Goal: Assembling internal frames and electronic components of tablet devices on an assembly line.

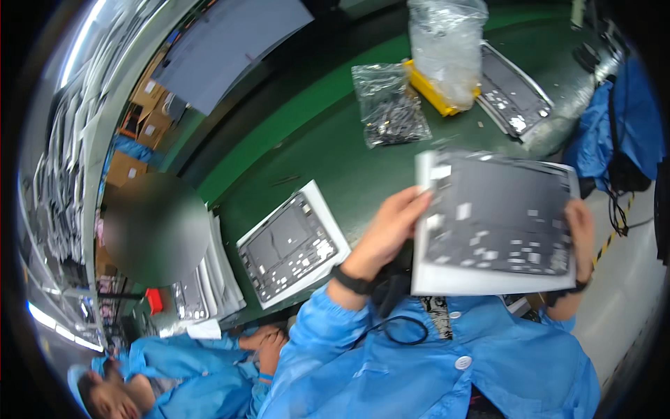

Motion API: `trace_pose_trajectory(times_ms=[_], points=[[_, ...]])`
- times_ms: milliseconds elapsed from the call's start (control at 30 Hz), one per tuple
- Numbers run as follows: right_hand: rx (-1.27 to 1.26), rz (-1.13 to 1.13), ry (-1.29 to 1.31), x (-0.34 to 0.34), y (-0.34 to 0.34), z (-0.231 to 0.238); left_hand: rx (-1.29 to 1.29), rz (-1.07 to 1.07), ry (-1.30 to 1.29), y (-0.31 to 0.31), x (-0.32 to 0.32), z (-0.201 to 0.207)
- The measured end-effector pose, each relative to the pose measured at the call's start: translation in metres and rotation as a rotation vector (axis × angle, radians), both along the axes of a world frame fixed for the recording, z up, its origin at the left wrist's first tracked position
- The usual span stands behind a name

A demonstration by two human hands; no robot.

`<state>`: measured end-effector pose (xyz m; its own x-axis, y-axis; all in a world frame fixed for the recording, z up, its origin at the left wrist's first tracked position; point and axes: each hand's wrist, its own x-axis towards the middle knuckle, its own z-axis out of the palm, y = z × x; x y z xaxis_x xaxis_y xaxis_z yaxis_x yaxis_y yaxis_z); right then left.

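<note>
Both of my hands hold up a flat dark-grey rectangular panel [502, 202] with a white sheet [488, 281] behind it. White patches are scattered over its face, mostly along the lower part. My left hand [396, 222] grips the left edge, thumb on top. On the opposite edge, my right hand [580, 227] is closed round the side; some of its fingers are hidden. Panel and hands are slightly blurred. A similar dark panel [283, 237] rests on a white sheet on the green table [317, 150], left of my left hand.
Beyond my hands lie a clear bag of small parts [394, 115], a yellow bin [429, 89] holding a plastic bag [450, 49], and another panel [513, 87]. A stack of sheets [222, 272] stands at left, near a seated co-worker in blue [185, 370]. Blue cloth [614, 119] hangs at right.
</note>
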<state>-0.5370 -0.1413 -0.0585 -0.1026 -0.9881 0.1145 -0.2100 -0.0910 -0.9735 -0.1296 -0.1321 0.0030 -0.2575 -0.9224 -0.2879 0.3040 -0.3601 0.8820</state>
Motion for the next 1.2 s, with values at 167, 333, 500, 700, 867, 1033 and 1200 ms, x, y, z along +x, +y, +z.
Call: trace_pose_trajectory(times_ms=[167, 333, 500, 700, 867, 1033, 1200], points=[[0.104, 0.430, -0.111, 0.129, -0.047, 0.029, -0.027, 0.248, -0.568, 0.034, 0.069, -0.016], [0.054, 0.607, -0.011, 0.184, -0.101, -0.010, 0.090, 0.296, -0.870, 0.042, 0.104, -0.039], [-0.108, 0.554, 0.404, 0.194, -0.104, 0.007, -0.208, 0.400, -1.023, 0.032, 0.111, -0.049], [-0.217, 0.427, 0.499, 0.193, -0.100, -0.004, -0.121, 0.341, -1.024, 0.031, 0.097, -0.050], [-0.186, 0.402, 0.424, 0.194, -0.105, -0.008, -0.224, 0.419, -1.194, 0.042, 0.085, -0.036], [-0.093, 0.320, 0.502, 0.192, -0.084, 0.056, -0.433, 0.343, -1.270, 0.048, 0.086, 0.014], [0.029, 0.698, 0.174, 0.237, -0.043, 0.079, -0.703, 0.259, -1.013, 0.016, 0.058, 0.036]])
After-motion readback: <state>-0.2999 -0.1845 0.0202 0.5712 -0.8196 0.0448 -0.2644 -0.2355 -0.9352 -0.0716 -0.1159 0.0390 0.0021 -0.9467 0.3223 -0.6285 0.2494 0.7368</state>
